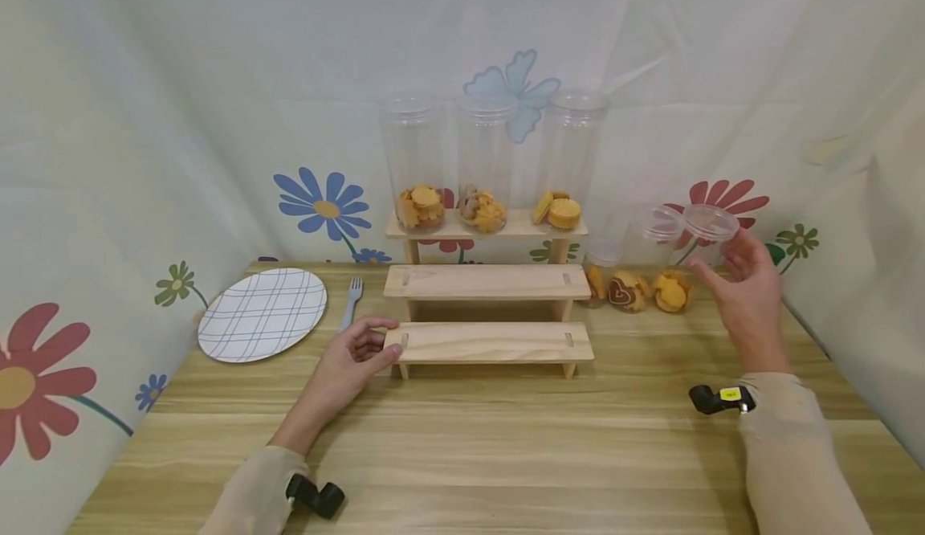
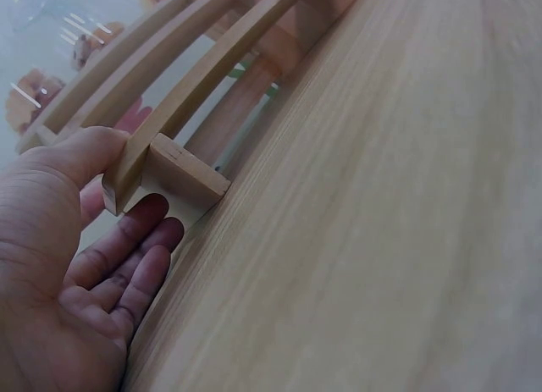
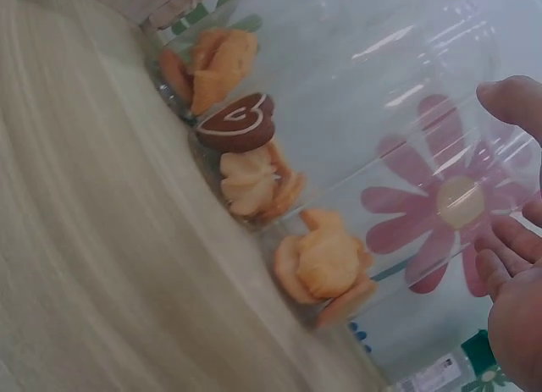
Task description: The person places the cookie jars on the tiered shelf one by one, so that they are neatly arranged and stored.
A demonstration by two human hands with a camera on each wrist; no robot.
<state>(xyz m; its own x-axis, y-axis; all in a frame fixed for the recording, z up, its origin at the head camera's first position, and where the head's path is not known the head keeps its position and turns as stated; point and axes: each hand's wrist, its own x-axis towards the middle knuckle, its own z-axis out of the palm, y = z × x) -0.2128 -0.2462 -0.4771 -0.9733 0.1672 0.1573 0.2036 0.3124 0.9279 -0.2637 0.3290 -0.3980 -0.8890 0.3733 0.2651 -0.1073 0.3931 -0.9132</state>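
Observation:
A three-tier wooden display stand [image 1: 486,282] stands mid-table. My left hand [image 1: 359,356] holds the left end of its lowest step, thumb on top and fingers curled at the end; the left wrist view shows the thumb [image 2: 93,151] over the board. Beside the stand on the right are clear lidded jars of cookies, among them one with a heart-shaped chocolate cookie [image 3: 237,125]. My right hand [image 1: 747,286] is around the upper part of the rightmost jar [image 1: 672,290], close to its lid [image 1: 711,222], thumb and fingers spread apart.
On the stand's top tier are three tall clear jars of cookies: left jar [image 1: 412,149], middle jar [image 1: 486,149], right jar [image 1: 576,149]. A checked plate [image 1: 263,314] and a pale blue fork [image 1: 352,302] lie at the left. A flowered curtain [image 1: 238,117] closes off the back and sides.

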